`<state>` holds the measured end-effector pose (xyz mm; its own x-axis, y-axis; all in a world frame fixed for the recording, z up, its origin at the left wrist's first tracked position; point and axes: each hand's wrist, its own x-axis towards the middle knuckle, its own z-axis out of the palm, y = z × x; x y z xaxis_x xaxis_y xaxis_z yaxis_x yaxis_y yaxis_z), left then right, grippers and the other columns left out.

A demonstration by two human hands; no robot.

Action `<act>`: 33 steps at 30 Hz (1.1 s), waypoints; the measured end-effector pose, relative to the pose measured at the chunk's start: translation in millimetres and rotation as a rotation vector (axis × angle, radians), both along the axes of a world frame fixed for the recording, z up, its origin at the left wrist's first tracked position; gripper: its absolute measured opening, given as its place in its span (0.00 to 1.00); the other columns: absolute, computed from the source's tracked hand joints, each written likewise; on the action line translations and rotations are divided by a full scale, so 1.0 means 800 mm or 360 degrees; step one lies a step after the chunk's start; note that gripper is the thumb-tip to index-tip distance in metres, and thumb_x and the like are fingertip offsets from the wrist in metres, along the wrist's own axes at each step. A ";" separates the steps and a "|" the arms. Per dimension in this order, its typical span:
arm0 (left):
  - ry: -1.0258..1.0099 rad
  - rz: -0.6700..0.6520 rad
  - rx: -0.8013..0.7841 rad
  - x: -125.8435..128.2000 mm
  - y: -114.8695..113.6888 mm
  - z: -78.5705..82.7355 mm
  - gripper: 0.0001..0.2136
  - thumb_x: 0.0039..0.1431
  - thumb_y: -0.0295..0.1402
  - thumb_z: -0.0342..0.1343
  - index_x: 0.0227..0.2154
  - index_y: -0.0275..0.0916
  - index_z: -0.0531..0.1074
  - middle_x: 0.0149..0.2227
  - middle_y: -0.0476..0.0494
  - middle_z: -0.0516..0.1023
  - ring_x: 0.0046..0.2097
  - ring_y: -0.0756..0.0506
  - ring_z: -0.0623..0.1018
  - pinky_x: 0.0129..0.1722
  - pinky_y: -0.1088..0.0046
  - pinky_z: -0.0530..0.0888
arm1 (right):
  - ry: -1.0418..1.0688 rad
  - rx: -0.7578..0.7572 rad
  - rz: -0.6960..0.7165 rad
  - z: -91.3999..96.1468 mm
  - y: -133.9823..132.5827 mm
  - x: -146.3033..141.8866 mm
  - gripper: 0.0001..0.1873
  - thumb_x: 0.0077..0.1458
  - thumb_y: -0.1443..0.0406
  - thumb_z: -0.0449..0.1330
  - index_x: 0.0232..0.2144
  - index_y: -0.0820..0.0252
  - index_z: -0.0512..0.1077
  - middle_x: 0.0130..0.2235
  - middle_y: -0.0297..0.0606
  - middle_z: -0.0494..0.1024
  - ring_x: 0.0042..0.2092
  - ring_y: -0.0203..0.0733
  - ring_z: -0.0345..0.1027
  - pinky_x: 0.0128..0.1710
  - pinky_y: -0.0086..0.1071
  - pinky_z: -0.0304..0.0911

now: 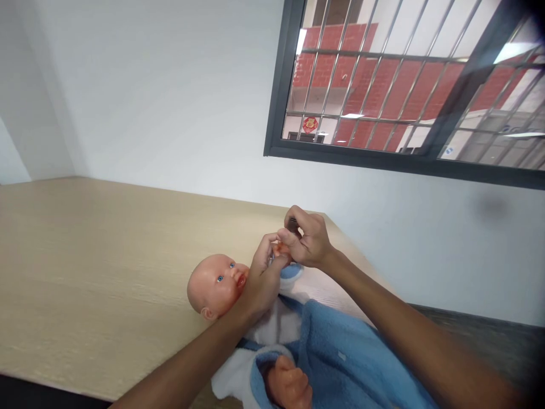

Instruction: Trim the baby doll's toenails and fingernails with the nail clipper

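Observation:
A baby doll in a white and blue fleece outfit lies on its back, its bald head to the left. With my left hand I grip the doll's far hand, fingers and thumb closed around it. My right hand is closed on a small dark metal tool that looks like a nail clipper, right beside the doll's fingers. My fingers cover most of this tool, including its working end. The doll's near hand sticks out of its blue-lined cuff at the bottom.
The doll rests on a light wooden table, whose far edge meets a white wall. A dark-framed window with metal bars is at the upper right. Past the table's right edge is a dark surface.

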<state>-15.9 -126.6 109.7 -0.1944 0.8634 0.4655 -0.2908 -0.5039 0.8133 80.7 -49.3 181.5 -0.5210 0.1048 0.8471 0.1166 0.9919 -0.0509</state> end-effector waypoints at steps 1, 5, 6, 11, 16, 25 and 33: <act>0.0004 0.0003 0.0004 0.000 -0.001 -0.001 0.06 0.60 0.31 0.53 0.40 0.42 0.68 0.37 0.48 0.70 0.40 0.48 0.70 0.41 0.75 0.67 | 0.0005 0.0002 -0.0002 0.000 0.000 0.000 0.16 0.57 0.55 0.58 0.27 0.56 0.58 0.18 0.24 0.57 0.18 0.31 0.48 0.20 0.27 0.48; 0.0073 0.0069 -0.0001 -0.001 -0.001 -0.005 0.06 0.63 0.35 0.53 0.42 0.43 0.68 0.40 0.48 0.71 0.42 0.48 0.71 0.42 0.74 0.67 | 0.0021 0.0005 -0.0008 0.000 -0.003 -0.002 0.20 0.50 0.54 0.64 0.26 0.56 0.57 0.17 0.22 0.57 0.17 0.29 0.49 0.19 0.26 0.47; 0.0090 0.0084 -0.0001 -0.001 0.000 -0.006 0.08 0.64 0.36 0.52 0.44 0.43 0.68 0.41 0.47 0.71 0.43 0.47 0.71 0.43 0.74 0.68 | 0.0018 0.0001 -0.0008 0.000 -0.003 -0.003 0.20 0.50 0.54 0.65 0.26 0.56 0.57 0.17 0.22 0.58 0.17 0.29 0.49 0.19 0.25 0.47; 0.0075 0.0099 0.0075 -0.002 0.004 -0.009 0.12 0.64 0.36 0.53 0.49 0.43 0.67 0.50 0.45 0.71 0.51 0.45 0.70 0.51 0.72 0.67 | -0.0033 -0.0032 0.0007 -0.001 -0.002 -0.004 0.20 0.49 0.56 0.66 0.27 0.57 0.58 0.18 0.22 0.60 0.18 0.28 0.52 0.20 0.24 0.49; 0.0122 0.0064 0.0082 -0.001 0.001 -0.006 0.08 0.65 0.35 0.51 0.45 0.43 0.68 0.42 0.47 0.71 0.43 0.48 0.71 0.45 0.74 0.68 | -0.0008 0.0030 0.0023 0.000 -0.001 -0.003 0.16 0.55 0.55 0.60 0.28 0.57 0.58 0.18 0.23 0.58 0.18 0.29 0.51 0.20 0.25 0.48; 0.0086 0.0042 0.0093 -0.001 0.002 -0.008 0.06 0.65 0.34 0.52 0.42 0.42 0.68 0.40 0.47 0.71 0.41 0.48 0.70 0.42 0.75 0.68 | 0.0006 0.0030 0.0005 0.000 -0.002 -0.003 0.17 0.55 0.54 0.61 0.28 0.57 0.58 0.18 0.22 0.58 0.17 0.29 0.50 0.19 0.24 0.48; 0.0095 0.0062 0.0086 -0.001 0.004 -0.008 0.10 0.65 0.37 0.52 0.47 0.42 0.68 0.45 0.44 0.72 0.46 0.46 0.70 0.46 0.73 0.68 | 0.0029 0.0064 -0.0037 -0.001 -0.004 -0.004 0.18 0.50 0.55 0.63 0.25 0.57 0.58 0.17 0.22 0.60 0.16 0.27 0.52 0.19 0.23 0.49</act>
<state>-16.8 -123.5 103.7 -0.1975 0.8291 0.5231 -0.2219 -0.5575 0.8000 77.9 -52.2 180.7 -0.5032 0.0823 0.8602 0.1389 0.9902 -0.0134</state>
